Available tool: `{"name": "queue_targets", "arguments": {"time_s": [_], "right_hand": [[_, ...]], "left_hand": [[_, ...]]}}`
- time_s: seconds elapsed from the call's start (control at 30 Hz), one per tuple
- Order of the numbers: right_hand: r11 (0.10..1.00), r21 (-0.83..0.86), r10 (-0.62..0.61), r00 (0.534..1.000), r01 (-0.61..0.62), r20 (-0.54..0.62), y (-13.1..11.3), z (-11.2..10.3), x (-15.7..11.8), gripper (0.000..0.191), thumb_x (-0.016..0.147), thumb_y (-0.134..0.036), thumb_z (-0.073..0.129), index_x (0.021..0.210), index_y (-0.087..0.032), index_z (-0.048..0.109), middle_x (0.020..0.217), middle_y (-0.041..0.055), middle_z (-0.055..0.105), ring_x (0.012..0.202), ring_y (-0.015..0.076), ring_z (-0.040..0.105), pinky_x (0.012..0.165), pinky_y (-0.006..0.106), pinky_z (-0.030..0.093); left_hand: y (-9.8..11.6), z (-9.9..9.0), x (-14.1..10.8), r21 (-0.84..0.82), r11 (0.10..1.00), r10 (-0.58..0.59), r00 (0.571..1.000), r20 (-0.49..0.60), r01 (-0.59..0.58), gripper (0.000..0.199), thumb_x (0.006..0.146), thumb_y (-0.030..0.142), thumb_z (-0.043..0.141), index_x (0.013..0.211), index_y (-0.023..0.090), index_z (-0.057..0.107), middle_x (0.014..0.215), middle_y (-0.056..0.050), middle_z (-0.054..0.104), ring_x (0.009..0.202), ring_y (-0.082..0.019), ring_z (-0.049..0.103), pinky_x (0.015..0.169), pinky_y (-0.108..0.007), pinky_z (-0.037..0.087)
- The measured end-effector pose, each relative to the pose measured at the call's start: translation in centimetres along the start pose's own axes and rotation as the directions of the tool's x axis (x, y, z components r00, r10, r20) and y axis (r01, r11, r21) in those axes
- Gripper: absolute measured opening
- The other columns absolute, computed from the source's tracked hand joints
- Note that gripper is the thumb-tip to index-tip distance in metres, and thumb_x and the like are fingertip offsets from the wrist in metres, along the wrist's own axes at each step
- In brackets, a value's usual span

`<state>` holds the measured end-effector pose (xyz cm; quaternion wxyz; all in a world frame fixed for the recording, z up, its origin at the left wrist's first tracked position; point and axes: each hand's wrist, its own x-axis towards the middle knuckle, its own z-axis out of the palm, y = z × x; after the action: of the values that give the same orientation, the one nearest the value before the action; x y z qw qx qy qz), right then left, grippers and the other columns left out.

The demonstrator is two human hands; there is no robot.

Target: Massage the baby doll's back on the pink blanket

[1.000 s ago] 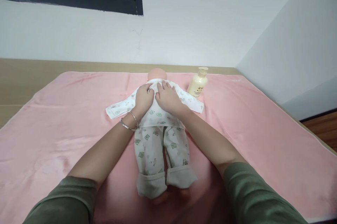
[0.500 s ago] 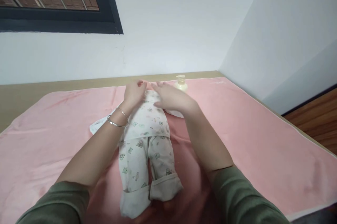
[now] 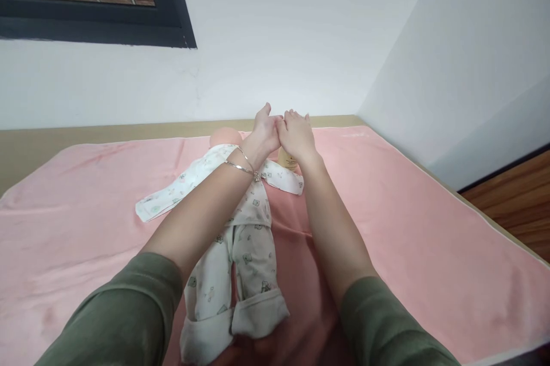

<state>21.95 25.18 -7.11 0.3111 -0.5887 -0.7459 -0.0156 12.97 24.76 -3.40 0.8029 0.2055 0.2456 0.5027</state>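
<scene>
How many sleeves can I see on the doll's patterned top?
2. One sleeve stretches out at picture left; the other sleeve lies towards picture right, just in front of the bottle that the right hand partly covers.

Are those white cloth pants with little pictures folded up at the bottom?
Folded up: the pants end in plain white turned-back cuffs.

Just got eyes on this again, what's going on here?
A person has both hands out at a bottle that is mostly hidden behind them. The left hand is turned palm up, beside the right hand, which is over the bottle; its grip is unclear. A doll in patterned clothes lies on the pink blanket, partly behind the left forearm.
</scene>
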Motion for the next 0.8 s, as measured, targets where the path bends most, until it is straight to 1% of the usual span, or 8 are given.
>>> {"name": "queue_targets", "arguments": {"time_s": [0.07,0.13,0.23,0.3,0.4,0.6,0.7,0.8], "right_hand": [[1.000,-0.024,-0.004,0.999,0.004,-0.031,-0.1,0.1,0.0,0.053,0.107,-0.031,0.025,0.130,-0.005,0.064,0.146,0.0229,0.061,0.145,0.0324,0.049,0.129,0.061,0.017],[1.000,-0.026,-0.009,0.999,0.007,-0.053,-0.3,0.3,0.1,0.054,0.108,-0.033,0.024,0.124,-0.007,0.068,0.139,0.0211,0.066,0.143,0.0318,0.051,0.129,0.061,0.017],[1.000,-0.020,0.007,0.998,-0.008,-0.060,-0.7,0.6,0.2,0.056,0.108,-0.035,0.023,0.118,-0.009,0.071,0.131,0.0190,0.071,0.142,0.0315,0.052,0.129,0.060,0.017],[0.999,-0.034,0.028,0.998,-0.030,-0.060,-1.1,0.8,0.3,0.056,0.108,-0.035,0.023,0.115,-0.009,0.072,0.129,0.0190,0.072,0.142,0.0315,0.052,0.129,0.059,0.016],[0.996,-0.073,0.049,0.997,-0.054,-0.067,-1.8,1.0,0.3,0.055,0.107,-0.035,0.025,0.114,-0.007,0.072,0.127,0.0206,0.072,0.140,0.0320,0.053,0.129,0.058,0.018],[0.989,-0.128,0.070,0.995,-0.079,-0.072,-2.6,1.3,0.1,0.052,0.104,-0.033,0.031,0.119,-0.003,0.070,0.129,0.0226,0.070,0.141,0.0349,0.050,0.127,0.057,0.020],[0.987,-0.135,0.078,0.994,-0.087,-0.076,-2.6,1.5,0.0,0.051,0.102,-0.030,0.031,0.126,-0.003,0.067,0.135,0.0227,0.068,0.141,0.0343,0.049,0.126,0.059,0.021],[0.981,-0.163,0.095,0.993,-0.107,-0.077,-2.6,1.8,-0.2,0.056,0.101,-0.031,0.033,0.141,0.001,0.056,0.149,0.0250,0.058,0.148,0.0349,0.042,0.127,0.058,0.020]], "left_hand": [[0.0,-0.1,-0.1,-0.011,1.000,-0.022,0.999,0.026,0.022,0.069,0.104,0.057,0.024,0.146,0.010,0.051,0.132,-0.022,0.068,0.123,-0.033,0.068,0.110,-0.045,0.052],[0.0,-0.4,-0.3,-0.033,0.999,-0.026,1.000,0.009,0.026,0.070,0.104,0.057,0.024,0.149,0.009,0.048,0.134,-0.022,0.067,0.125,-0.032,0.068,0.110,-0.044,0.052],[0.3,-1.2,-1.5,-0.053,0.998,0.035,0.996,-0.087,-0.039,0.071,0.104,0.056,0.023,0.157,0.011,0.038,0.148,-0.022,0.058,0.136,-0.029,0.061,0.111,-0.039,0.052],[0.7,-2.1,-3.3,-0.049,0.994,0.091,0.984,-0.156,-0.100,0.070,0.104,0.055,0.025,0.162,0.014,0.030,0.160,-0.020,0.048,0.146,-0.025,0.052,0.113,-0.034,0.050],[1.5,-3.5,-7.1,-0.039,0.990,0.126,0.975,-0.185,-0.136,0.068,0.104,0.053,0.028,0.165,0.021,0.025,0.168,-0.015,0.037,0.154,-0.022,0.040,0.119,-0.033,0.043],[3.8,-5.7,-14.4,-0.032,0.987,0.147,0.972,-0.183,-0.155,0.068,0.105,0.048,0.027,0.165,0.018,0.022,0.166,-0.015,0.041,0.152,-0.020,0.042,0.120,-0.031,0.042],[4.4,-6.1,-16.2,-0.016,0.991,0.129,0.974,-0.185,-0.134,0.067,0.104,0.047,0.027,0.165,0.017,0.025,0.164,-0.016,0.044,0.150,-0.021,0.046,0.119,-0.032,0.044],[4.4,-6.1,-17.0,0.007,0.991,0.132,0.976,-0.172,-0.133,0.067,0.104,0.046,0.027,0.164,0.016,0.028,0.163,-0.017,0.046,0.150,-0.022,0.046,0.121,-0.034,0.042]]}}
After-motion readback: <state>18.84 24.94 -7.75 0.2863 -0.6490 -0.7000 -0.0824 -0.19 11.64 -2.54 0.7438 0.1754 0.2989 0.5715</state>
